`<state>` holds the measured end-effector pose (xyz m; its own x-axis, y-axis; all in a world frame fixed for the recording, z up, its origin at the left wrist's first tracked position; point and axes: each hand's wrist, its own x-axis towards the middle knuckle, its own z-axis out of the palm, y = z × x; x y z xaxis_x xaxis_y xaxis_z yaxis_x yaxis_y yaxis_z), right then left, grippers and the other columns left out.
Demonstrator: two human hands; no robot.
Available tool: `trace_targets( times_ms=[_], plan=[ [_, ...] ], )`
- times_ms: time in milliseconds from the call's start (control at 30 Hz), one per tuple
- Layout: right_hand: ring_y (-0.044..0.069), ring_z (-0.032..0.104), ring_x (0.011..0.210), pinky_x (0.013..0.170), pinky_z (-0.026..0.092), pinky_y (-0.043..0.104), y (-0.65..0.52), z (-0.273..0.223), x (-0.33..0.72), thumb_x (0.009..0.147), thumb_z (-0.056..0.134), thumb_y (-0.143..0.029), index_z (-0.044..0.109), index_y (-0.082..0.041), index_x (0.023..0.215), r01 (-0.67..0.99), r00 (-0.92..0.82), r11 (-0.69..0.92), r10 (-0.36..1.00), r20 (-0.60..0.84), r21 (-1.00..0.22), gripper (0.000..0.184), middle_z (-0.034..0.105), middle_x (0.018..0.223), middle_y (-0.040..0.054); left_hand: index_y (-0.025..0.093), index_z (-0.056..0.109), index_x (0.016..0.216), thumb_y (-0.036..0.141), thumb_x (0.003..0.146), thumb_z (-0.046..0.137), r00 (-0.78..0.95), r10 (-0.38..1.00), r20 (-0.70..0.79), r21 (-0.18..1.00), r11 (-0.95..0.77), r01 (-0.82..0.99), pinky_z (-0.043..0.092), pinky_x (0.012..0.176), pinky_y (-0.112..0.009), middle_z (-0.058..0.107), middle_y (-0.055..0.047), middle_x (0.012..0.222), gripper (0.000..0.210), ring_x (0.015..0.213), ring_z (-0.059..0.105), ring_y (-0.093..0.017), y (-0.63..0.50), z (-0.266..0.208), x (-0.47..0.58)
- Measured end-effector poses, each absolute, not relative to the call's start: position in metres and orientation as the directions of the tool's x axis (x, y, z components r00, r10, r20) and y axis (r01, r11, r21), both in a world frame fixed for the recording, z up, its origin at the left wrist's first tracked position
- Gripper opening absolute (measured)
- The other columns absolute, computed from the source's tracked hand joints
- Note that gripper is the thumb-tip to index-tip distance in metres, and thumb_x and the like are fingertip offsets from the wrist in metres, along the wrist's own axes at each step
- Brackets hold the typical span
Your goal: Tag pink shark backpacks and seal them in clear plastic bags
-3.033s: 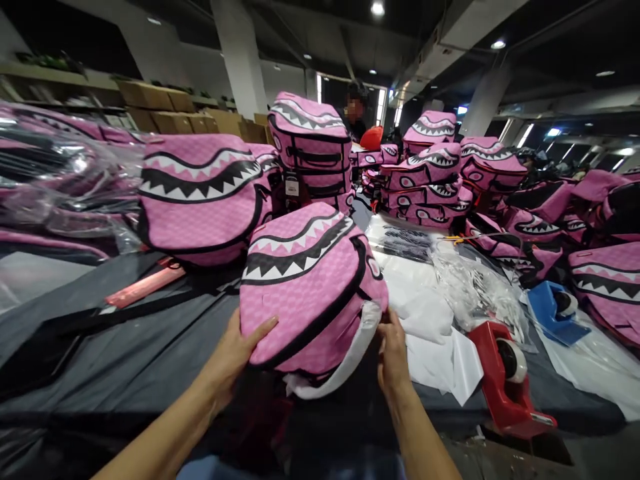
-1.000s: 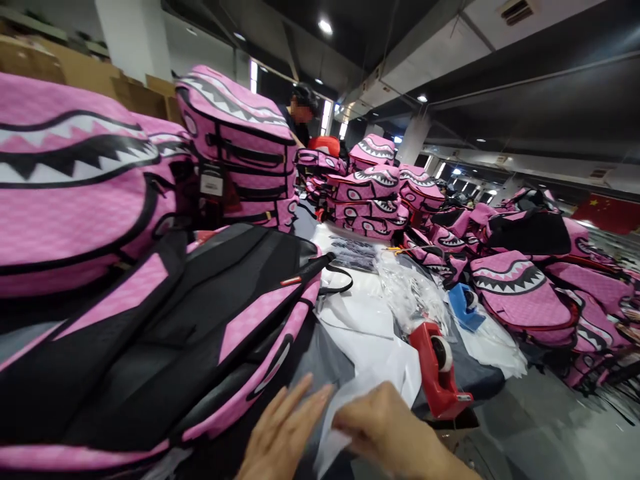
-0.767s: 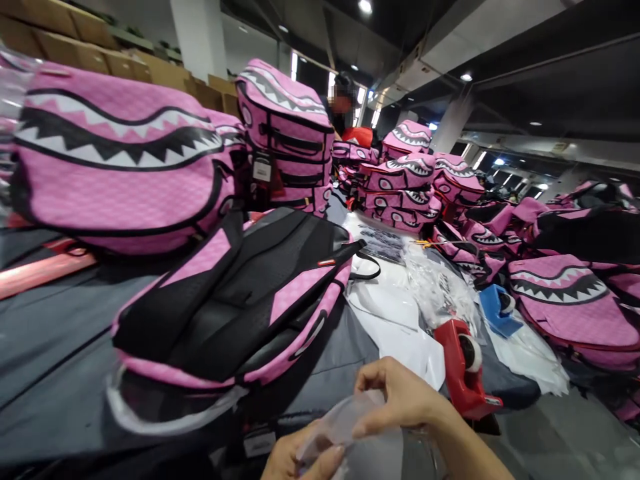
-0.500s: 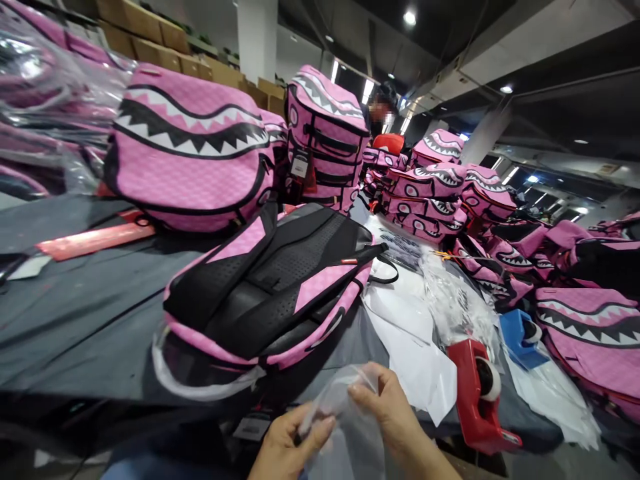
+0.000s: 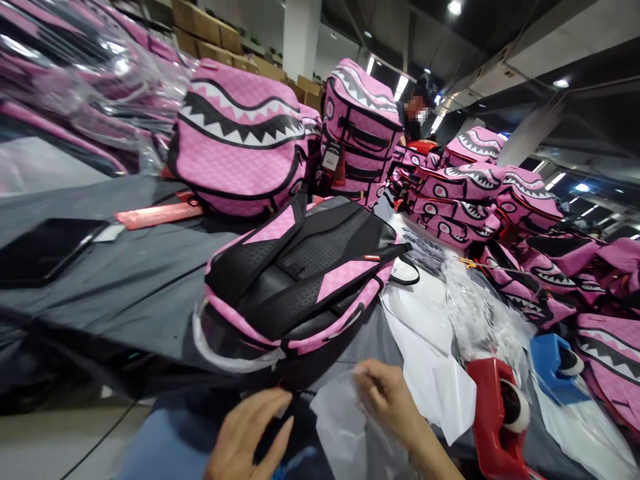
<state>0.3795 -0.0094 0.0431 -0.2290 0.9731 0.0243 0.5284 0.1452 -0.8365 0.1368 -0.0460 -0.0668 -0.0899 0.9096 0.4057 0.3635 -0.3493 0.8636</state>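
right grip (image 5: 387,397): pinching translucent plastic (image 5: 340,420) | left grip (image 5: 250,427): spread | backpack (image 5: 300,273): contents hidden | clear wrap (image 5: 120,67): pink bags (image 5: 65,134) inside

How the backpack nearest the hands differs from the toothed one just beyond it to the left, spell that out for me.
The nearest backpack lies mostly black side up; the toothed backpack turns its pink side to the camera.
The nearest backpack has a white strip curving off its near end; none shows on the toothed backpack.
Both combine pink and black.
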Motion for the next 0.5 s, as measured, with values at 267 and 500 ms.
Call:
trace_targets(
  times_ms=[267, 500],
  plan=[
    [0.011, 0.042, 0.058, 0.056, 0.03, 0.021, 0.01, 0.04, 0.348, 0.088, 0.054, -0.026, 0.063, -0.019, 0.08, 0.574, -0.374, 0.145, 0.922, -0.1, -0.806, 0.014, 0.049, 0.064, -0.0044, 0.025, 0.073, 0.099, 0.083, 0.076, 0.054, -0.338, 0.93, 0.144, 0.946, -0.03, 0.322, 0.055, 0.088, -0.047, 0.079, -0.01, 0.099, 0.065, 0.096, 0.071, -0.034, -0.005, -0.056, 0.167],
    [0.013, 0.05, 0.059, 0.058, 0.034, 0.023, 0.026, 0.052, 0.36, 0.091, 0.053, -0.037, 0.068, -0.018, 0.075, 0.636, -0.32, 0.216, 0.947, 0.002, -0.741, 0.029, 0.059, 0.065, 0.0008, 0.021, 0.068, 0.062, 0.09, 0.068, 0.055, 0.006, 0.981, -0.195, 0.981, 0.195, -0.005, 0.046, 0.059, -0.029, 0.064, -0.001, 0.059, 0.07, 0.059, 0.057, -0.019, 0.003, -0.029, 0.117]
  ],
)
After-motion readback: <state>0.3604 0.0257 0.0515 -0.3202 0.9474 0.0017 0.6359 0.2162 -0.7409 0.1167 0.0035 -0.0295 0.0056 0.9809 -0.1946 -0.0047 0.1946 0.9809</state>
